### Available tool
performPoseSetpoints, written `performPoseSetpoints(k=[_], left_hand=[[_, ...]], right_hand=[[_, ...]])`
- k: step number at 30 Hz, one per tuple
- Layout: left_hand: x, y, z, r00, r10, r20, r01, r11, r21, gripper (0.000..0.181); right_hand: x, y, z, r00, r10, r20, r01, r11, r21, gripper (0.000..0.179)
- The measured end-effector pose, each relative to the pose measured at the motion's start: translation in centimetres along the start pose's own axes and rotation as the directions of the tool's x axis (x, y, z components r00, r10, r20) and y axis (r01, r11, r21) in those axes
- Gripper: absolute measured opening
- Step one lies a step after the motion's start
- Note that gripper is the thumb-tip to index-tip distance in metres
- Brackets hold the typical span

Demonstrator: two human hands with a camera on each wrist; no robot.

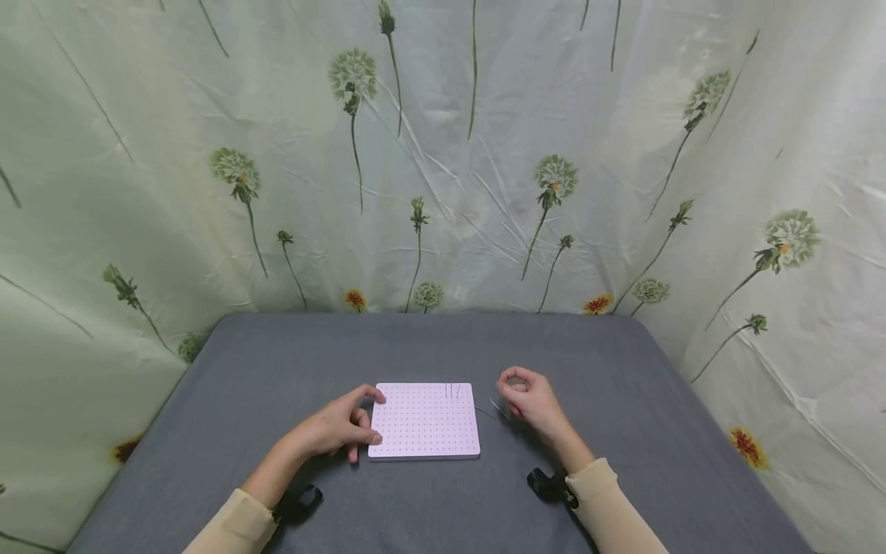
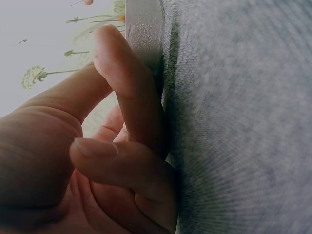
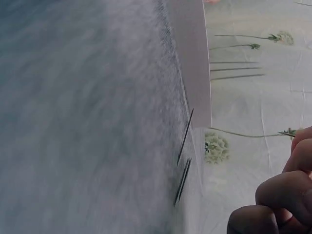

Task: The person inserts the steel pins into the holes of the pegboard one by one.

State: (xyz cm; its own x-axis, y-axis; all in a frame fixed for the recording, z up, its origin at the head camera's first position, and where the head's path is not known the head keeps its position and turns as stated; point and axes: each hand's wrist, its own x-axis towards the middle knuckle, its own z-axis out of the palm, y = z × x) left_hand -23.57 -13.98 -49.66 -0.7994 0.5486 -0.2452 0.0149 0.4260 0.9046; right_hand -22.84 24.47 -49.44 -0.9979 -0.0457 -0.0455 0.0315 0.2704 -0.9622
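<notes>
A pale lilac pegboard (image 1: 424,423), dotted with a grid of small holes, lies flat on the table. Several thin dark pins (image 1: 451,391) stand upright near its far right corner. My left hand (image 1: 335,425) holds the board's left edge, thumb at the near corner and index finger at the far one, the other fingers bent beside it. Right of the board, my raised right hand (image 1: 529,398) pinches a thin pin (image 1: 501,372) between thumb and fingertips; most of it is hidden. Loose pins (image 3: 183,181) lie on the cloth below that hand.
Dark grey cloth (image 1: 277,362) covers the table. Behind it and at both sides hangs a pale curtain (image 1: 471,192) printed with dandelions. Black wrist cameras (image 1: 550,486) sit at the cuffs of my light sleeves.
</notes>
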Motion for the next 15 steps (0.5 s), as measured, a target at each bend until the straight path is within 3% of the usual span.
performPoseSetpoints(k=[15], left_hand=[[0.1, -0.1, 0.0, 1.000, -0.016, -0.002, 0.016, 1.000, -0.006, 0.060]], right_hand=[[1.6, -0.1, 2.5, 0.994, -0.106, 0.011, 0.106, 0.992, -0.071, 0.008]])
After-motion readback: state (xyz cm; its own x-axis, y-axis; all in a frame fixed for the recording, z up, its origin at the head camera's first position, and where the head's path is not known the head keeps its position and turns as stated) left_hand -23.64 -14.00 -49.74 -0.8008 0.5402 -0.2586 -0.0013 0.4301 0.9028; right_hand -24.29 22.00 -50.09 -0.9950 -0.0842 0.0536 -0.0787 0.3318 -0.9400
